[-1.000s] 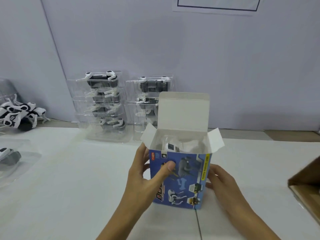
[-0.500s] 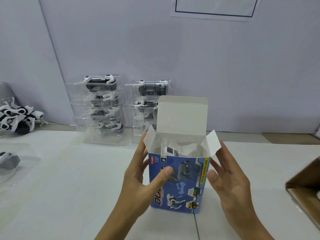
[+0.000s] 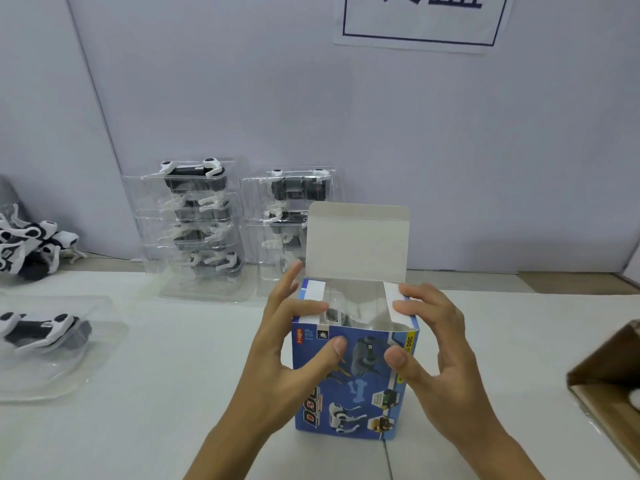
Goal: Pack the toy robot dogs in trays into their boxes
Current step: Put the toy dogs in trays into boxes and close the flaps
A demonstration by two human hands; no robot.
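A blue toy-dog box [image 3: 349, 386] stands upright on the white table [image 3: 156, 410] in front of me. Its white lid flap [image 3: 356, 244] points up. A clear tray with a robot dog [image 3: 341, 315] shows inside the open top. My left hand [image 3: 277, 358] grips the box's top left corner, with its thumb on the front face and its fingers pressing the left side flap [image 3: 313, 292] inward. My right hand [image 3: 446, 358] grips the top right corner the same way, with its fingers on the right side flap [image 3: 393, 299].
Two stacks of clear trays holding robot dogs [image 3: 194, 223] [image 3: 287, 209] stand against the back wall. One tray with a dog [image 3: 45, 332] lies at the left, and loose dogs [image 3: 24, 251] lie behind it. A brown cardboard carton [image 3: 609, 382] sits at the right edge.
Both hands rose to the box's top. The two side flaps, earlier spread outward, are now folded inward under my fingers. The right hand came from the box's side onto it.
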